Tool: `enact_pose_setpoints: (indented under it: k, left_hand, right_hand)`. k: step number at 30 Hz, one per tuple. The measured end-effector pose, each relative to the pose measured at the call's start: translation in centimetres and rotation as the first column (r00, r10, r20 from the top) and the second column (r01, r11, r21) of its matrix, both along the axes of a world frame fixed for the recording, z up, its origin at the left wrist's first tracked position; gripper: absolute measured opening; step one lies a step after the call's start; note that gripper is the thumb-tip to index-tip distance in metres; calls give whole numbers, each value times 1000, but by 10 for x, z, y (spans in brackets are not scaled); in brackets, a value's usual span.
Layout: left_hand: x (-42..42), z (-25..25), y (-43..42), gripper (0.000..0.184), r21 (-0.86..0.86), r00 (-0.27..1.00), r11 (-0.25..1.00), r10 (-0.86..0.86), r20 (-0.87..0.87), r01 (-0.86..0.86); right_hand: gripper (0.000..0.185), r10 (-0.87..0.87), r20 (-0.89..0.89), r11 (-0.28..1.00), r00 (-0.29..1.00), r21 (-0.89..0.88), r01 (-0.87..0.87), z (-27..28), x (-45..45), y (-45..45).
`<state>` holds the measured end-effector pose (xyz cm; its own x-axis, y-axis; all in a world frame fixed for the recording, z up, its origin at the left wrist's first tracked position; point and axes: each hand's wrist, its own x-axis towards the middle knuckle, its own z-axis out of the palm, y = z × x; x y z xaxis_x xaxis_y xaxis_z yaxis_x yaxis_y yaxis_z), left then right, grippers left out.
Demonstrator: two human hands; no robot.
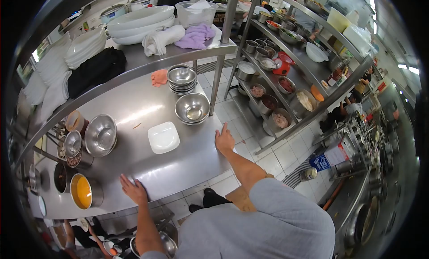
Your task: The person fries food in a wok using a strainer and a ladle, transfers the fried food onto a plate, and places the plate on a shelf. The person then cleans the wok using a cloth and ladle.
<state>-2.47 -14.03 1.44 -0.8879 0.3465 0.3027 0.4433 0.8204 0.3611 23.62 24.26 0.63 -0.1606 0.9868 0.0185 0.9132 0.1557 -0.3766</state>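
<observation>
My left hand (134,190) lies on the front edge of the steel table (129,165), fingers stretched out and holding nothing. At the table's right edge rests my right hand (225,139), its fingers apart, the index finger pointing forward. Between the hands, farther in, sits a white square plate (163,137). Behind the plate, to the right, are a wide steel bowl (192,108) and a stack of smaller steel bowls (182,76). An orange cloth (159,78) lies beside that stack. Left of my left hand stands a steel pot of orange-yellow liquid (83,191).
A large steel bowl (101,134) and smaller containers crowd the table's left side. The overhead shelf carries white oval dishes (140,24), a purple cloth (195,36) and a black cloth (97,71). Food-filled shelving (308,49) stands right. Other people work at lower left and far right.
</observation>
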Motion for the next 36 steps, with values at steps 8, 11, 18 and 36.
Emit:
enact_pose_setpoints:
  k: [8, 11, 18, 36]
  left_hand:
    - [-7, -15, -7, 48, -81, 998, 996, -26, -53, 22]
    - [-11, -22, -10, 44, -80, 998, 995, -58, -10, 57]
    - [-12, -24, -15, 40, 5, 994, 996, -87, -63, 87]
    - [-11, -23, -13, 50, -152, 987, 986, -83, -141, 61]
  right_hand:
    - [68, 36, 17, 998, 999, -52, -35, 4, 0, 1]
    - [67, 45, 35, 998, 998, -55, -43, 4, 0, 2]
    - [69, 46, 28, 997, 999, -57, -44, 6, 1, 0]
    - [54, 238, 24, 941, 971, 242, -237, 4, 3, -6]
